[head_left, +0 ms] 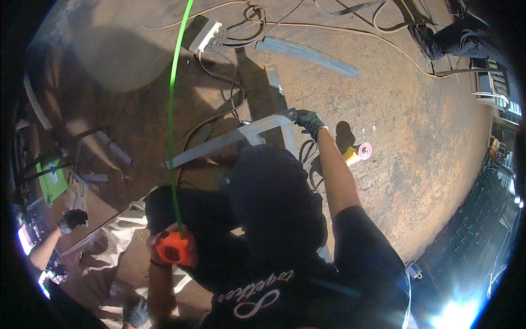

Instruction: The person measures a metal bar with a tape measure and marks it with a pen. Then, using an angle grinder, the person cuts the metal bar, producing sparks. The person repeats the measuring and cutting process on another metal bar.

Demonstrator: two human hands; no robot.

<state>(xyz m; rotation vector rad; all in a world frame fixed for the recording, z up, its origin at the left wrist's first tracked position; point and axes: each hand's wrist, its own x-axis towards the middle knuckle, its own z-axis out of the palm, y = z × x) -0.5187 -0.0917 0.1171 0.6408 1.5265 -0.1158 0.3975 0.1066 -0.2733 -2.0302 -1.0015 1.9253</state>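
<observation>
My left hand [159, 248] is closed round an orange tape measure [176, 249] near my lap. From it a bright green tape blade [172, 109] runs out past the top of the view, crossing the left end of a grey metal bar [224, 143]. That bar lies slanted in front of my knees. At its right end my gloved right hand [310, 123] has its fingers closed on the bar. Beneath this end passes another metal strip [276, 88], pointing away from me. My dark-clothed knee covers part of the middle.
A yellow angle grinder [352, 156] with a pink disc sits right of my forearm. Ahead are a white power strip [208, 37], tangled cables and a metal channel [307, 55]. At left, a co-worker's gloved hand [72, 220] shows near metal offcuts. Bright glare fills the lower right.
</observation>
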